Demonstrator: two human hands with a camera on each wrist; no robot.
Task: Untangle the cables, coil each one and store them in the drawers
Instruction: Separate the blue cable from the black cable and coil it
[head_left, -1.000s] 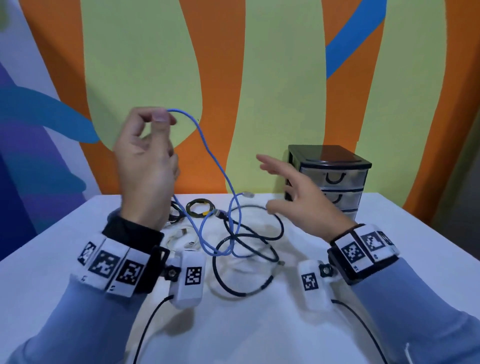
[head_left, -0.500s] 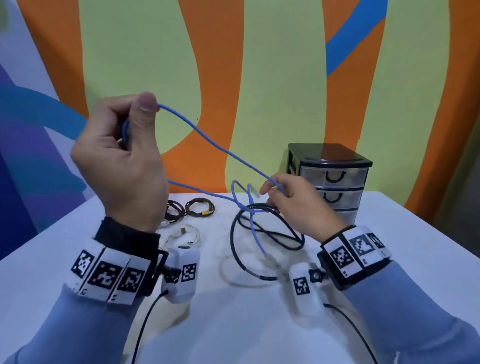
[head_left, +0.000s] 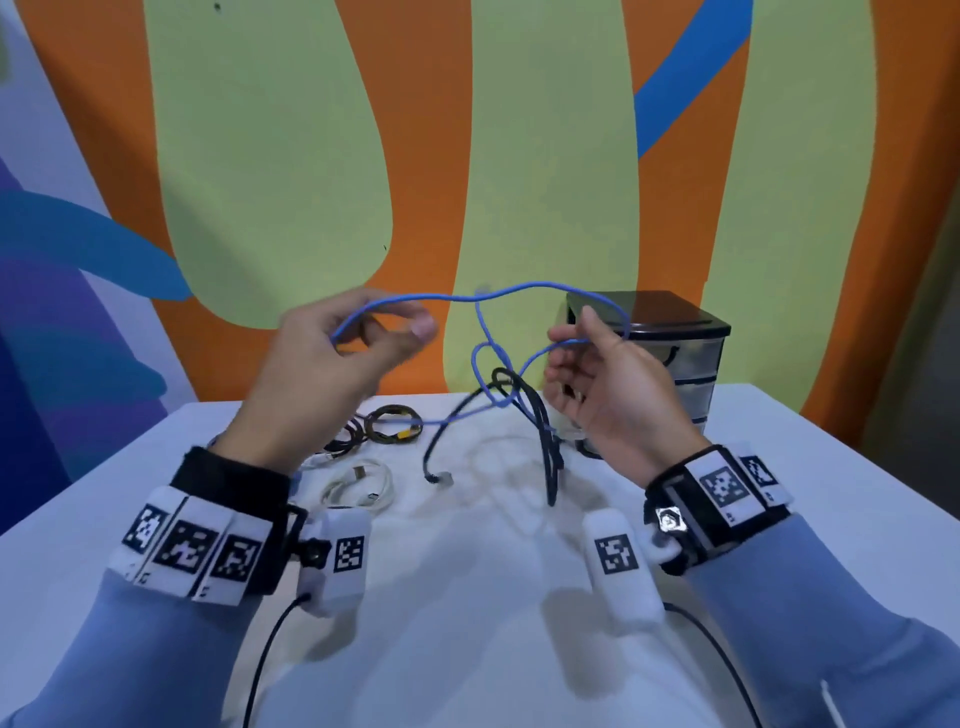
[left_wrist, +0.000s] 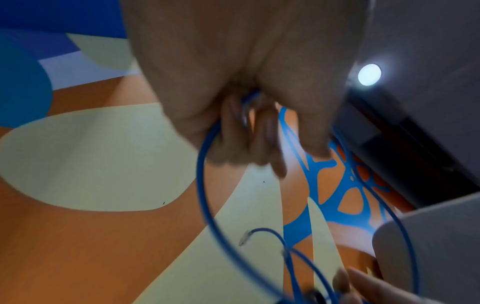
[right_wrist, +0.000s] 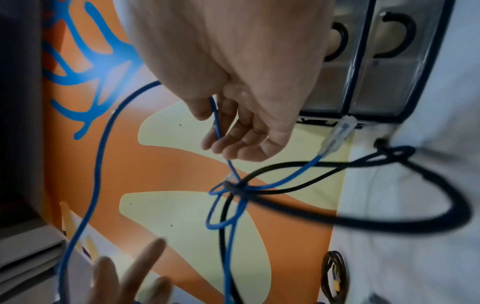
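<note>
A thin blue cable (head_left: 519, 289) stretches between my two raised hands above the white table (head_left: 779, 467). My left hand (head_left: 405, 327) pinches one part of it; the left wrist view shows its fingers (left_wrist: 265, 127) curled round the blue cable (left_wrist: 205, 185). My right hand (head_left: 571, 353) has the cable hooked between thumb and loosely curled fingers (right_wrist: 233, 144). Below the hands the blue cable (right_wrist: 101, 164) is knotted round a thick black cable (head_left: 540, 431), whose loop (right_wrist: 389, 224) hangs partly off the table. The drawer unit (head_left: 691, 358) stands shut behind my right hand.
On the table's far left lie a black-and-yellow coil (head_left: 395, 426), a dark coil (head_left: 345, 441) and a white cable bundle (head_left: 358, 486). A clear plug (right_wrist: 340, 131) on the blue cable dangles near the drawers (right_wrist: 363, 72). A painted wall stands close behind.
My left hand came down and toward the centre with the blue cable. My right hand took the cable, rose and turned palm inward. The tangled black cable lifted higher off the table.
</note>
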